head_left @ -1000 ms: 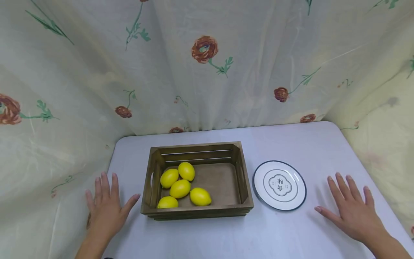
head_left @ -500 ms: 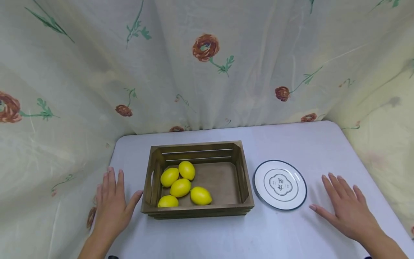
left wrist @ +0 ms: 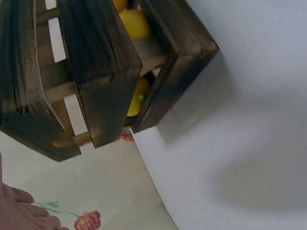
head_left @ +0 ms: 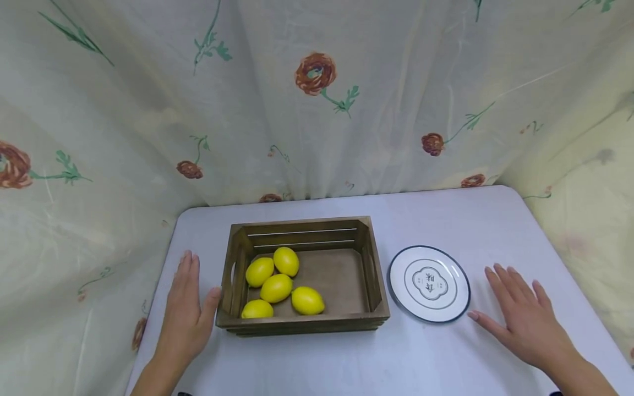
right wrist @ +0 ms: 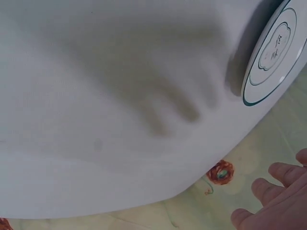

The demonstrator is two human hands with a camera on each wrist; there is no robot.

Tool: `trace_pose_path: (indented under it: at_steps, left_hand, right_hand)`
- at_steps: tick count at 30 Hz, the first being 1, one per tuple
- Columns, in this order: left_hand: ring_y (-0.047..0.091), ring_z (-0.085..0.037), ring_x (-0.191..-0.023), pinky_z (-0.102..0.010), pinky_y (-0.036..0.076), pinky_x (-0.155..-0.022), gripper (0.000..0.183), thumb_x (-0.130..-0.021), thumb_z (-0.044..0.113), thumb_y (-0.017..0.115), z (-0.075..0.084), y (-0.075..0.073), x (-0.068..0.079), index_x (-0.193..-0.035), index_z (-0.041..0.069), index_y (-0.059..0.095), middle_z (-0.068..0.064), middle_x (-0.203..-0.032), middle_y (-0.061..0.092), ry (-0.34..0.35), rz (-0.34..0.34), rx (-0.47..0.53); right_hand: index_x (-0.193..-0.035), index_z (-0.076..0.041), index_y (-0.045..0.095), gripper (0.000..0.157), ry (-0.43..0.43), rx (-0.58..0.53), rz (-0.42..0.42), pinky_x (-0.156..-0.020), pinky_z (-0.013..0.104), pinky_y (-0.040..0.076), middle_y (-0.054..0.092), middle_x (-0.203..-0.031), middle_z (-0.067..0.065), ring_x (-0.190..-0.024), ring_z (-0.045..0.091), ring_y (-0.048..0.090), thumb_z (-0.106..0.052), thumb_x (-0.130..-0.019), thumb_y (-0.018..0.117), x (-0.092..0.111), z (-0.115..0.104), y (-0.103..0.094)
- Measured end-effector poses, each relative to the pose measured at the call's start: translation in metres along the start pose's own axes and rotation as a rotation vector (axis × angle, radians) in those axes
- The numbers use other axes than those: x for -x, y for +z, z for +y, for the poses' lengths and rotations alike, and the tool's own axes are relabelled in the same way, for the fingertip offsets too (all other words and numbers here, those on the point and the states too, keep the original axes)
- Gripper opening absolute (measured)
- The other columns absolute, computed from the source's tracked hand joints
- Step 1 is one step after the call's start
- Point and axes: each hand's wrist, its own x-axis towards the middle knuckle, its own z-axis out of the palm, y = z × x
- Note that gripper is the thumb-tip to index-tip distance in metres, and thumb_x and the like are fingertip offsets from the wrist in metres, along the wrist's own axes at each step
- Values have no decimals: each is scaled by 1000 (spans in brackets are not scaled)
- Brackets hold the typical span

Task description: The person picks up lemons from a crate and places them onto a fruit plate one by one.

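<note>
A brown slatted wooden crate (head_left: 302, 324) stands left of the table's middle in the head view. Several yellow lemons (head_left: 275, 289) lie inside it, mostly toward its left half. Beside the crate's left end is my left hand (head_left: 185, 316), fingers straight and together, thumb tip right at the crate's edge; it holds nothing. To the crate's right lies a white plate (head_left: 428, 313) with a dark rim and printed characters. My right hand (head_left: 525, 319) hovers to the right of the plate, fingers straight, thumb pointing at the rim. In the right wrist view, shadows of fingers fall on the tabletop.
The table (head_left: 317, 363) has a white cover and rounded far corners. A flower-printed curtain (head_left: 317, 126) hangs behind it and along both sides, close to the table edges.
My left hand has moved right to the crate's left end, its fingers closing together and turning edge-on. My right hand has drifted left, nearer the plate. Crate, lemons and plate stay put.
</note>
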Motion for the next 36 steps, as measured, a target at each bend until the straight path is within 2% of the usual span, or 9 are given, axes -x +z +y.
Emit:
trace_pose_path:
  at_steps: [4, 8, 14, 19, 23, 28, 36]
  left_hand:
    - [14, -42, -158, -67, 21, -121, 86, -106, 41, 60, 7, 3, 0, -168, 4, 13, -16, -175, 6, 0, -42, 2]
    - [14, -43, -157, -68, 22, -120, 89, -105, 46, 60, 13, 6, 4, -168, 4, 12, -13, -175, 3, 3, -81, 18]
    - [16, -41, -157, -66, 24, -121, 96, -102, 45, 66, 16, 13, 7, -168, 6, 9, -13, -175, 4, 68, -110, 20]
    - [20, -42, -156, -68, 29, -117, 113, -91, 48, 78, 18, 17, 6, -169, 8, 6, -12, -176, 1, 97, -146, 1]
    - [18, -43, -156, -68, 29, -117, 128, -82, 53, 85, 19, 19, 5, -169, 10, 2, -10, -176, -4, 87, -194, 10]
    - [16, -45, -156, -69, 28, -117, 141, -75, 64, 87, 20, 18, 3, -169, 11, -4, -9, -175, -9, 72, -228, 35]
    - [14, -45, -157, -69, 29, -117, 147, -71, 70, 86, 19, 17, -2, -168, 11, -8, -10, -175, -12, 67, -254, 36]
  right_hand:
    - [-165, -2, 24, 102, -19, -14, 16, -125, 56, -12, 29, -165, 28, -160, 35, 5, -51, -92, 75, -3, -5, 0]
    - [-165, -1, 25, 99, -29, -28, 19, -126, 54, -11, 29, -165, 27, -160, 36, 7, -49, -93, 75, -5, -9, 0]
    - [-163, 0, 30, 95, -60, -66, 58, -127, 51, -7, 32, -164, 26, -159, 36, 13, -45, -93, 76, -10, -18, -1]
    - [-162, 0, 31, 96, -94, -86, 93, -128, 46, -4, 30, -165, 25, -159, 34, 13, -46, -91, 77, -18, -29, -6]
    - [-164, -2, 28, 99, -131, -89, 104, -129, 42, -4, 28, -167, 23, -159, 34, 14, -45, -90, 78, -26, -40, -12]
    - [-166, -3, 24, 103, -159, -98, 111, -129, 40, -3, 22, -170, 21, -159, 34, 14, -47, -90, 78, -38, -55, -23]
    - [-166, -3, 21, 106, -202, -127, 97, -129, 37, 0, 20, -171, 19, -159, 33, 14, -50, -90, 77, -56, -82, -38]
